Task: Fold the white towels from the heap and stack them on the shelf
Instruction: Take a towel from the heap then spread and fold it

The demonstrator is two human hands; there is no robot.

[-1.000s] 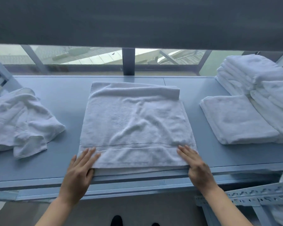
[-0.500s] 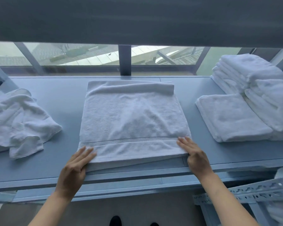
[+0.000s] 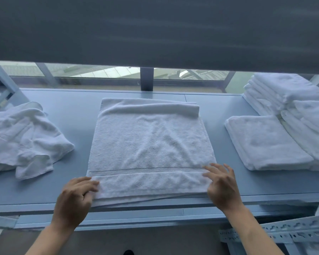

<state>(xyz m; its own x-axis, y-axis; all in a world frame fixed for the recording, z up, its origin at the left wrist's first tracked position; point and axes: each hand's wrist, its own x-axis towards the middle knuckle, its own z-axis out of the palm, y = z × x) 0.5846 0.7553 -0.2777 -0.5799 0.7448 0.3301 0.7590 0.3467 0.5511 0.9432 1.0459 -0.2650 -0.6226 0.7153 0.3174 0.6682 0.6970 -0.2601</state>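
Linen store or laundry workroom by the look: blue-grey metal shelf [image 3: 219, 107] on slotted-angle framing [image 3: 284, 230] (perforated steel), folded white towels [image 3: 284, 92] stacked at its right edge, unfolded heap [image 3: 22, 135] at its left, window [image 3: 99, 72] under a blind [image 3: 155, 30].

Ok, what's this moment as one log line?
phase: folding | left hand: pinches towel near-left corner | right hand: rests on near-right corner | heap: left | folded stack: right

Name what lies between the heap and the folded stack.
Head view: the half-folded towel, flat on the shelf, bare shelf either side.
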